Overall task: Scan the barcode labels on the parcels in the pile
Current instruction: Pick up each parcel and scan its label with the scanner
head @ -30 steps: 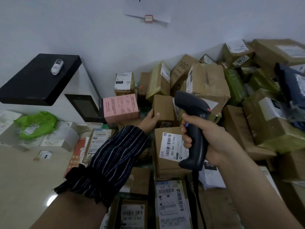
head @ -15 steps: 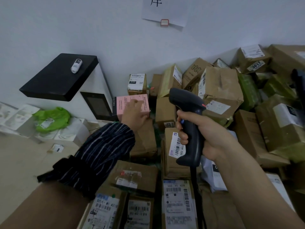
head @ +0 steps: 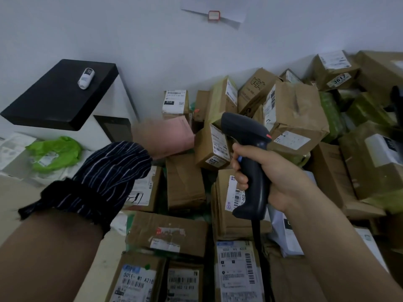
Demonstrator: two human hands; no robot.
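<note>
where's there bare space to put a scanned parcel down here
Bare floor left of the parcel pile, on the near side of the green bag. The black shelf top is free beside the small white canister. From the pink box rightwards, boxes are packed tight.

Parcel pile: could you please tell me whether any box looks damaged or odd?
Yes. The large brown box behind the scanner is crumpled, its top creased and dented. The flat box nearer the camera has a torn, partly peeled label.
</note>
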